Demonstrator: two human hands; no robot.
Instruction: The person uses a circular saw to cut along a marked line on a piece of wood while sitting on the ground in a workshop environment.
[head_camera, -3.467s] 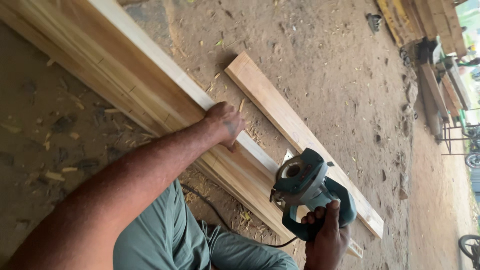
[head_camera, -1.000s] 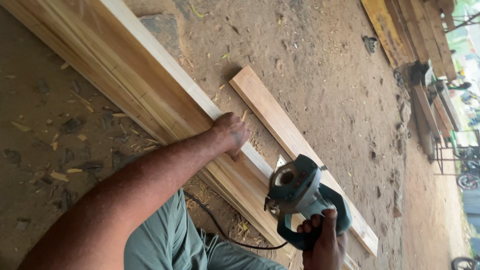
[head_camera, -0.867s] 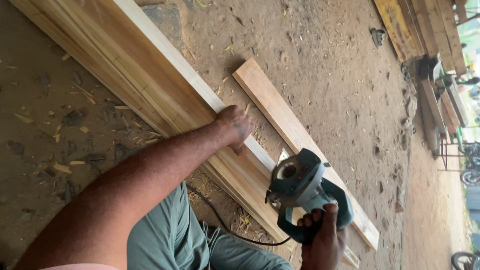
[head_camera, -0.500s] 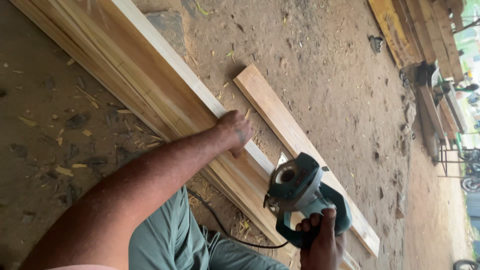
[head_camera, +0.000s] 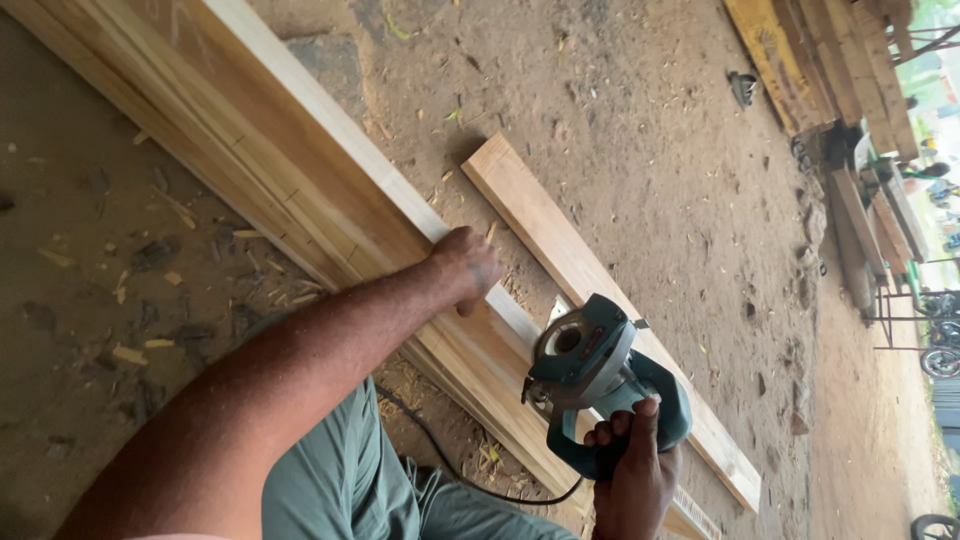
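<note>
Bare packed-earth floor (head_camera: 620, 130), littered with wood chips and sawdust, filled most of the frame, with stacked timber (head_camera: 850, 90) along the upper right edge. A long pale plank (head_camera: 300, 190) ran from the upper left down toward the lower centre, and a shorter board (head_camera: 590, 290) lay just beside it on the right. The left hand (head_camera: 468, 268) pressed down on the long plank's near edge, fingers curled over it, holding nothing else. The right hand (head_camera: 632, 478), at the bottom of the frame, was closed tight around the handle of a teal circular saw (head_camera: 590, 375) that sat on the plank, its black cord (head_camera: 470, 478) trailing by the green trousers (head_camera: 340, 480). Doing the cut well seemingly called for a flat saw base, steady downward pressure from the bracing hand, and that hand and the cord kept well off the blade's line.
</note>
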